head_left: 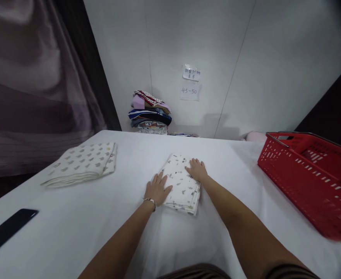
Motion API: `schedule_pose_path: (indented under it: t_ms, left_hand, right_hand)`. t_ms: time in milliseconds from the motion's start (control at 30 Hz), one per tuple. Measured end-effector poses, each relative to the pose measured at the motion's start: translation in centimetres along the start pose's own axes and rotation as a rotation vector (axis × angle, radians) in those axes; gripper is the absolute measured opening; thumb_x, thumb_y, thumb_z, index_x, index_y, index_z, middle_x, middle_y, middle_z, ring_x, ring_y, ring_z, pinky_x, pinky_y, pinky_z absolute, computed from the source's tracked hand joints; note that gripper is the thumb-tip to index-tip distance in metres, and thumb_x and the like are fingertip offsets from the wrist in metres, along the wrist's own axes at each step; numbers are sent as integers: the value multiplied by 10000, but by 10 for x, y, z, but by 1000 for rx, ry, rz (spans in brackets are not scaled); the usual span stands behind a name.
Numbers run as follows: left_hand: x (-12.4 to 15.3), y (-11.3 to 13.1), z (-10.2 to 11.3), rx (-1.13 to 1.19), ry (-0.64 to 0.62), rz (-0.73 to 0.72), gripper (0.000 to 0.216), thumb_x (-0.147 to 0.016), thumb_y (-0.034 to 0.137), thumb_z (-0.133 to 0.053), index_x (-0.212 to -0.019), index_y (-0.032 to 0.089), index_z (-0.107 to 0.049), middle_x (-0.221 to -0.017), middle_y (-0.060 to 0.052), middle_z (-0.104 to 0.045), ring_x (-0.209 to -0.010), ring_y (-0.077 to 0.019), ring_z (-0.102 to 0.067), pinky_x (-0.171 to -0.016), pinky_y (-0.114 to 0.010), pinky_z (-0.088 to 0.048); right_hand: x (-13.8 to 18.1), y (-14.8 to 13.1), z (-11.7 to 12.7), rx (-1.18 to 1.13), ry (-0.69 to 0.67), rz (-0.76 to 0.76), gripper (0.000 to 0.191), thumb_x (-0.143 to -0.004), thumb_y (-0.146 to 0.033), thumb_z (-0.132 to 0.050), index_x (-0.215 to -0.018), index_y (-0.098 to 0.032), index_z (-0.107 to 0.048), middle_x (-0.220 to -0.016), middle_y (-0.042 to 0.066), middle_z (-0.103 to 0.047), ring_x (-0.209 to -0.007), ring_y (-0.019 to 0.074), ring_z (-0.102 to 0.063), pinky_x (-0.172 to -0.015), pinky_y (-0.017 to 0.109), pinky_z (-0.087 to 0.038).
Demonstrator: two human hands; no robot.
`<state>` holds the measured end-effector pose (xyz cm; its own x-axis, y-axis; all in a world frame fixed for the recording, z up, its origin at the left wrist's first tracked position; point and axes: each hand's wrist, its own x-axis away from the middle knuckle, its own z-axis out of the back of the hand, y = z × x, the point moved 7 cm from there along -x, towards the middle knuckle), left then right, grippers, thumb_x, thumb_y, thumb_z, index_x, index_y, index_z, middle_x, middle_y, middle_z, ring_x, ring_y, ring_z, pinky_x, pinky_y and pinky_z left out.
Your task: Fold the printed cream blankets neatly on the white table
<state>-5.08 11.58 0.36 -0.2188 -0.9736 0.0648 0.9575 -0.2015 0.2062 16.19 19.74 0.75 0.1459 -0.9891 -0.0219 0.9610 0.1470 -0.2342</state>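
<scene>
A folded white cloth with small dark prints lies flat on the white table in front of me. My left hand, a bracelet at its wrist, rests with fingers spread on the cloth's left edge. On the upper right edge of the cloth lies my right hand, palm down and fingers apart. Neither hand grasps anything. Farther left sits another folded white cloth, larger, with rows of grey prints.
To the right stands a red plastic basket with metal handles. A black flat object lies at the left of the white table. Behind the table, a stack of folded fabrics rests by the wall, near paper labels.
</scene>
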Motion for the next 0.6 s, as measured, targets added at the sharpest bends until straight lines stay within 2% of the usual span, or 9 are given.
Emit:
schedule_pose_path:
  t_ms: [200, 333, 400, 467, 600]
  left_hand:
    - [1, 2, 1, 10, 16, -1, 638, -855, 558, -254, -1405, 235, -284, -1512, -26, -109, -1376, -280, -111, -1050, -528, -231]
    - [1, 2, 1, 20, 6, 6, 642, -852, 573, -240, -1407, 252, -275, -1514, -11, -95, -1381, -268, -92, -1055, -511, -227]
    - [0, 2, 2, 36, -5, 12, 643, -843, 575, -264, -1404, 260, -279, -1514, -8, -96, -1382, -265, -86, -1053, -504, -235]
    - [-2, 0, 4, 81, -17, 33, 657, -830, 569, -312, -1403, 247, -281, -1513, -21, -110, -1380, -262, -107, -1050, -487, -253]
    - [-13, -14, 18, 257, -10, 144, 671, -826, 531, -360, -1391, 175, -296, -1469, -96, -262, -1326, -236, -289, -1030, -376, -315]
  right_hand:
    - [2, 5, 3, -91, 0, -5, 548, -886, -501, -376, -1341, -195, -384, -1462, 115, -253, -1355, 268, -141, -1071, 486, -66]
    - [26, 17, 14, -260, 123, -164, 570, -864, -414, -432, -1366, -155, -352, -1480, 115, -199, -1368, 262, -82, -1089, 475, -72]
    - [48, 25, 13, -459, 185, -268, 623, -835, -371, -462, -1389, -135, -303, -1487, 117, -171, -1371, 249, -85, -1099, 452, -115]
    - [72, 28, 7, -754, 204, -341, 701, -803, -347, -495, -1416, -133, -230, -1481, 115, -193, -1359, 227, -162, -1095, 406, -201]
    - [114, 19, -9, -1347, 165, -489, 854, -759, -324, -563, -1446, -183, -76, -1469, 112, -232, -1288, 231, -344, -984, 377, -403]
